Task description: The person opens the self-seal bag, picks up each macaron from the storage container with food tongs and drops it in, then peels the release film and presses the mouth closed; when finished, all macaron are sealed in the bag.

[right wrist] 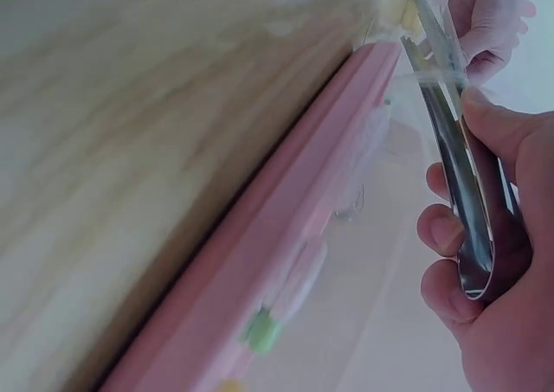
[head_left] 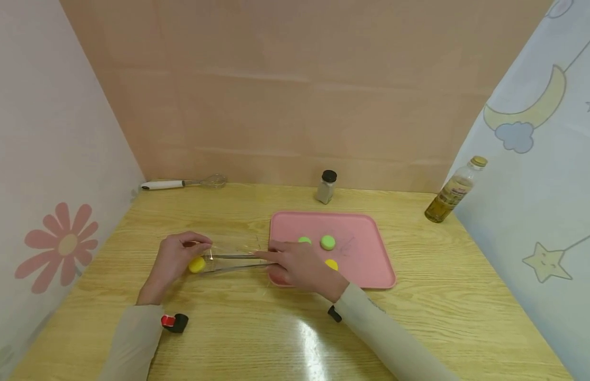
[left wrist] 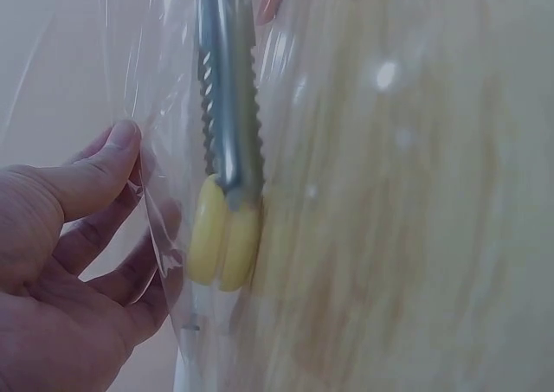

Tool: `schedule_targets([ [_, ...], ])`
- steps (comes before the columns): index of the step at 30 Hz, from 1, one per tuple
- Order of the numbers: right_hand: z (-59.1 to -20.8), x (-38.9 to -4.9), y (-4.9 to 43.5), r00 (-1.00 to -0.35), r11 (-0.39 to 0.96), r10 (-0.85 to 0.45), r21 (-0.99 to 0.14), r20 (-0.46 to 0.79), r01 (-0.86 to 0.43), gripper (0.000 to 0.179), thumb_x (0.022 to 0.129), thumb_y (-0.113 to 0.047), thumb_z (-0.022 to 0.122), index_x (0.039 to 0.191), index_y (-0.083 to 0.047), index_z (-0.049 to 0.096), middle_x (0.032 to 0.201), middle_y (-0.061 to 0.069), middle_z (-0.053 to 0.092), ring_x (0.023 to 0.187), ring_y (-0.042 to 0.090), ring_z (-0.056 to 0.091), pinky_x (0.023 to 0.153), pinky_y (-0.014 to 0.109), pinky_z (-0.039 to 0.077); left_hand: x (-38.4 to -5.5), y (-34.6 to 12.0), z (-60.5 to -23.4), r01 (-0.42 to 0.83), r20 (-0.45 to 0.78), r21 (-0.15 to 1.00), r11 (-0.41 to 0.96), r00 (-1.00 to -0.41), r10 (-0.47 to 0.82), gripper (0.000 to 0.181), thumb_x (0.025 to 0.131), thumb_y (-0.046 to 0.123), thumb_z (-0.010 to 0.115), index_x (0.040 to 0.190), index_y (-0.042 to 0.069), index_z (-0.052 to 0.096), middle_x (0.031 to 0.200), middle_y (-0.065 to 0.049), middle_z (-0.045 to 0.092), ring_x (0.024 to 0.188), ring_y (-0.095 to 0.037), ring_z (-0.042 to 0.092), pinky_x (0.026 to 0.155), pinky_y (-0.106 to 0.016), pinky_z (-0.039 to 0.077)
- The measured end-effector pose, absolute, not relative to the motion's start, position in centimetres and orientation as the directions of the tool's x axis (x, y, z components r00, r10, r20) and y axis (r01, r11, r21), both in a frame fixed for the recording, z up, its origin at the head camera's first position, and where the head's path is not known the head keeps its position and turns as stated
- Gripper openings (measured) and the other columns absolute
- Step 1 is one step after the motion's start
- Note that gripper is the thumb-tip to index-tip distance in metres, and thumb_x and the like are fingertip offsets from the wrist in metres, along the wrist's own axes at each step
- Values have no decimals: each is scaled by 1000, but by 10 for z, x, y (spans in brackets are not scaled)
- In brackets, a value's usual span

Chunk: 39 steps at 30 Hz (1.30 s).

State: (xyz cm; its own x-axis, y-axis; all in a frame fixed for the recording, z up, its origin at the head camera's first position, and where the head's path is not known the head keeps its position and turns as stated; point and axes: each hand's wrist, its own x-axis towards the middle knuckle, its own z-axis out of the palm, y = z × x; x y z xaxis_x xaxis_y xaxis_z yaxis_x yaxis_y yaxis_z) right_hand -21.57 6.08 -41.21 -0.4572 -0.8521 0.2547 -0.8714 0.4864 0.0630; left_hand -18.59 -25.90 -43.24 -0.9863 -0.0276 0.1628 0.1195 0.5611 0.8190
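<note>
My left hand (head_left: 173,257) pinches the edge of a clear plastic bag (head_left: 235,241) between thumb and fingers, left of the tray. A yellow macaron (left wrist: 223,234) sits inside the bag, near its end and beside those fingers. Metal tongs (head_left: 235,257) reach into the bag from the right, gripped by my right hand (head_left: 301,264) with its fingers curled round their arms. In the left wrist view a toothed tong tip (left wrist: 232,150) overlaps the macaron's top edge. The tong arms stand somewhat apart in the head view.
A pink tray (head_left: 371,272) under and behind my right hand holds a green macaron (head_left: 328,243), another partly hidden green one (head_left: 304,240) and a yellow one (head_left: 331,263). Along the back are a whisk (head_left: 163,184), a black-capped jar (head_left: 325,189) and an oil bottle (head_left: 451,196).
</note>
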Motion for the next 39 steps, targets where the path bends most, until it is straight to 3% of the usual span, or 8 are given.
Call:
schedule_targets([
  [5, -413, -215, 75, -452, 472, -842, -4, 295, -882, 39, 100, -23, 66, 140, -25, 63, 96, -8, 53, 69, 8, 44, 59, 21, 35, -186, -260, -433, 119, 167, 814, 569, -985, -33, 21, 96, 25, 73, 103, 7, 80, 103, -6, 75, 95, -24, 65, 78, -26, 51],
  [10, -412, -213, 93, -459, 488, -823, 2, 336, -873, 41, 99, -28, 69, 140, -29, 63, 94, -9, 52, 64, 8, 40, 50, 20, 30, -186, -260, -434, 138, 183, 811, 568, -983, -23, 20, 96, 25, 74, 102, 7, 80, 101, -6, 75, 94, -24, 65, 77, -25, 51],
  [18, -411, -206, 121, -451, 479, -804, -27, 387, -877, 39, 95, -28, 72, 133, -19, 68, 100, -5, 57, 71, 9, 46, 60, 23, 41, -187, -261, -434, 118, 164, 809, 576, -986, -29, 20, 96, 24, 73, 103, 7, 79, 103, -7, 75, 95, -24, 64, 77, -25, 51],
  [25, -411, -201, 149, -460, 506, -770, -17, 443, -862, 49, 88, -24, 79, 136, -27, 66, 101, -7, 59, 70, 6, 48, 56, 21, 41, -187, -260, -435, 123, 167, 808, 577, -986, -24, 18, 96, 22, 73, 103, 6, 79, 102, -7, 75, 95, -24, 65, 77, -25, 51],
  [32, -408, -192, 180, -514, 555, -735, -44, 442, -831, 47, 89, -23, 78, 135, -25, 67, 97, -9, 59, 69, 4, 46, 56, 21, 39, -187, -261, -436, 129, 173, 811, 570, -985, -23, 18, 96, 21, 73, 103, 6, 79, 102, -7, 75, 94, -24, 64, 77, -24, 51],
  [39, -407, -181, 211, -504, 568, -703, -31, 501, -823, 35, 97, -33, 69, 130, -23, 71, 95, -9, 63, 65, 0, 43, 52, 15, 34, -188, -261, -437, 138, 181, 813, 566, -983, -20, 16, 95, 19, 74, 102, 6, 79, 100, -7, 75, 92, -24, 64, 75, -23, 51],
])
